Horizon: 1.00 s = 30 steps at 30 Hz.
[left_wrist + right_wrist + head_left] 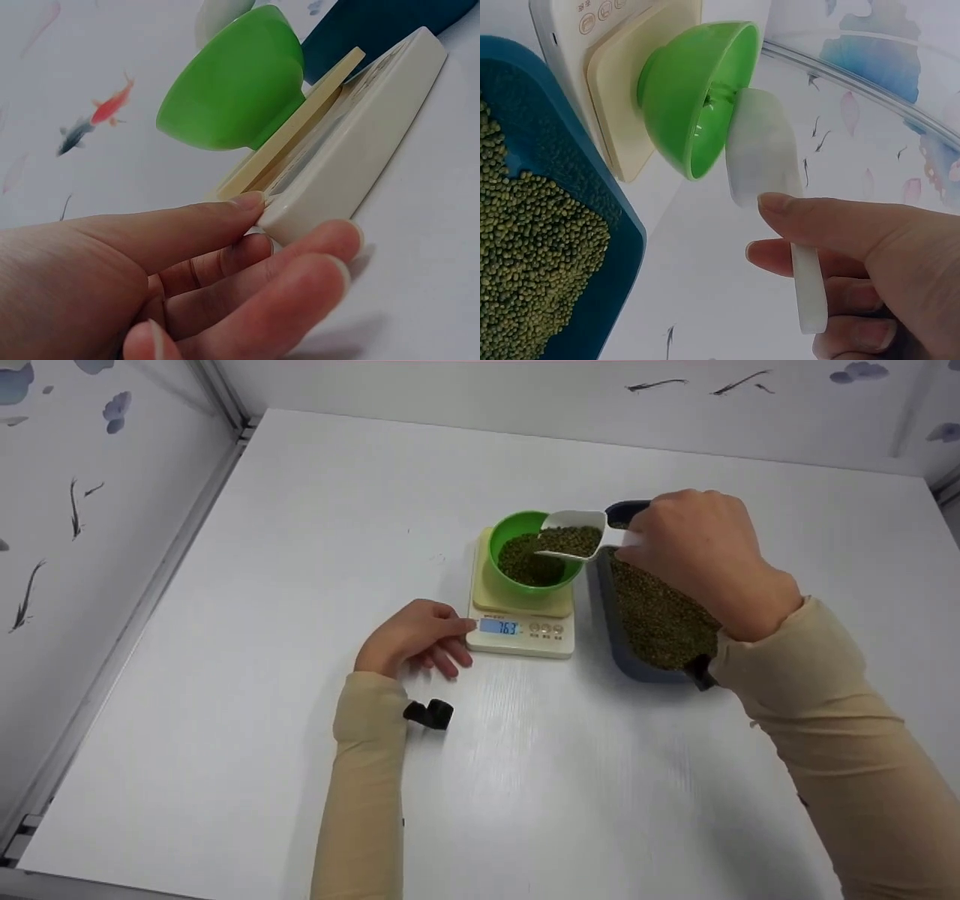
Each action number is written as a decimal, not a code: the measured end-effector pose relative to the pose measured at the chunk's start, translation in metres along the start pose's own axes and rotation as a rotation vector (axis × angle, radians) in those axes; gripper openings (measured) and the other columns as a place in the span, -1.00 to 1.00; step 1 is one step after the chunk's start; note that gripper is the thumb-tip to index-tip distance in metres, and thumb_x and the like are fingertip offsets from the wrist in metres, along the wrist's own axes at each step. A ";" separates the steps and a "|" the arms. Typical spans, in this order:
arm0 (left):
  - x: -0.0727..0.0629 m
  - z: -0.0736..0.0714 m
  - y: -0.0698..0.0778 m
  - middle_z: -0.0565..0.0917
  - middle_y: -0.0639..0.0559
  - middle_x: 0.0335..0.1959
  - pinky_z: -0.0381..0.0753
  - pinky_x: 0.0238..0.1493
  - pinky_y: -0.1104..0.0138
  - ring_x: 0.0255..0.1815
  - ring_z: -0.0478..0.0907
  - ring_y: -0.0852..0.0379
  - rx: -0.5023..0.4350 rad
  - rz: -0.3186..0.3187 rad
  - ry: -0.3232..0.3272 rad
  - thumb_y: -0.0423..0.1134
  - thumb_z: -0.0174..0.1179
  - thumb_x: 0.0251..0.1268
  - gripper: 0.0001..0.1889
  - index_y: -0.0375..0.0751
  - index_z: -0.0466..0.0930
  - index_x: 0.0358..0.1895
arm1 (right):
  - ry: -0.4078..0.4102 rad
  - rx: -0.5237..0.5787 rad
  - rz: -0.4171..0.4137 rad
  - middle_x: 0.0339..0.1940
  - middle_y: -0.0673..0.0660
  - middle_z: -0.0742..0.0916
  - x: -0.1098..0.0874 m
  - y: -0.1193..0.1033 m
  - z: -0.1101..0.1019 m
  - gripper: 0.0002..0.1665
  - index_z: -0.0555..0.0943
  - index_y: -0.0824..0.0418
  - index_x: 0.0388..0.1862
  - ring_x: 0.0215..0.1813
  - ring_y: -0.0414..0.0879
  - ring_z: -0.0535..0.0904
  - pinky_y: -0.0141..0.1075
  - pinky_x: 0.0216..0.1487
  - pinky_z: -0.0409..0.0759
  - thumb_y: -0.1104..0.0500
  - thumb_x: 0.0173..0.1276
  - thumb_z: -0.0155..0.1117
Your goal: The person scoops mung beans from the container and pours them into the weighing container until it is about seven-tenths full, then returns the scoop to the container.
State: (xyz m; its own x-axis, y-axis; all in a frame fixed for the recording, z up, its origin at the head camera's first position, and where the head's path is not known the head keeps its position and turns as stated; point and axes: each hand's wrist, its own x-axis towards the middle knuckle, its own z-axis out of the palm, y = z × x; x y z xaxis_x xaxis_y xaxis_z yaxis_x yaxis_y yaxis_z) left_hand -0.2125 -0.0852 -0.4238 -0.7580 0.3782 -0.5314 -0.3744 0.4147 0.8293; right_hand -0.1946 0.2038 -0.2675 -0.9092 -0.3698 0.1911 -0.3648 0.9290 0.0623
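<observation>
My right hand [701,547] grips the handle of a white scoop [765,150], which carries green mung beans [570,541]. The scoop's lip is over the rim of a green bowl [232,82], and beans lie inside the bowl. Under the bowl is a kitchen scale [521,643] with a pale yellow platform; its lit display seems to read 763. At the scale's near left corner, my left hand [420,631] touches the edge with its thumb tip, other fingers loosely bent beside it.
Right of the scale, a dark blue tub [613,637] holds many more mung beans, partly hidden under my right forearm. All this stands on a white table [225,585]. Patterned white panels [450,390] border the table at the back and left.
</observation>
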 end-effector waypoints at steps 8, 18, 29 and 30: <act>0.000 0.002 0.001 0.67 -0.15 -0.40 0.39 -0.68 0.43 -0.45 0.64 -0.09 -0.020 -0.006 -0.006 0.06 0.17 0.11 -0.61 -0.23 0.52 -0.24 | -0.019 -0.006 0.006 -0.82 0.03 0.33 0.005 -0.002 -0.004 -0.68 0.25 0.10 -0.89 -0.71 -0.07 0.23 -0.25 -0.74 0.20 0.22 -0.01 0.00; -0.001 0.005 0.003 0.68 -0.14 -0.41 0.39 -0.67 0.43 -0.46 0.64 -0.07 -0.008 0.002 -0.008 0.06 0.18 0.10 -0.61 -0.24 0.52 -0.25 | -0.065 -0.041 0.020 -0.83 0.03 0.29 0.006 0.001 -0.008 -0.67 0.23 0.13 -0.88 -0.71 -0.10 0.17 -0.28 -0.74 0.17 0.22 0.04 -0.05; -0.016 0.008 0.014 0.67 -0.17 -0.38 0.42 -0.63 0.42 -0.44 0.64 -0.07 0.003 -0.005 -0.012 0.01 0.14 0.17 -0.63 -0.27 0.52 -0.23 | -0.093 -0.076 0.005 -0.79 0.07 0.36 0.008 -0.003 -0.014 -0.66 0.33 0.18 -0.84 -0.69 -0.05 0.24 -0.23 -0.72 0.24 0.18 0.10 0.01; -0.021 0.009 0.018 0.67 -0.18 -0.37 0.42 -0.63 0.42 -0.44 0.64 -0.07 0.006 -0.006 -0.010 0.00 0.13 0.19 -0.65 -0.28 0.51 -0.22 | -0.099 -0.086 -0.003 -0.79 0.08 0.37 0.008 -0.004 -0.014 -0.65 0.36 0.19 -0.83 -0.69 -0.05 0.26 -0.23 -0.72 0.25 0.16 0.12 0.03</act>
State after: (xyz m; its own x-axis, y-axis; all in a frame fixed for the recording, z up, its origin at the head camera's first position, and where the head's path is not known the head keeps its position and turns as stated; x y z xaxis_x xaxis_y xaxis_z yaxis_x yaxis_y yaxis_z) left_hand -0.1985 -0.0783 -0.3996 -0.7505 0.3840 -0.5378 -0.3753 0.4222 0.8251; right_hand -0.1977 0.1975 -0.2521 -0.9250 -0.3681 0.0939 -0.3528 0.9241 0.1471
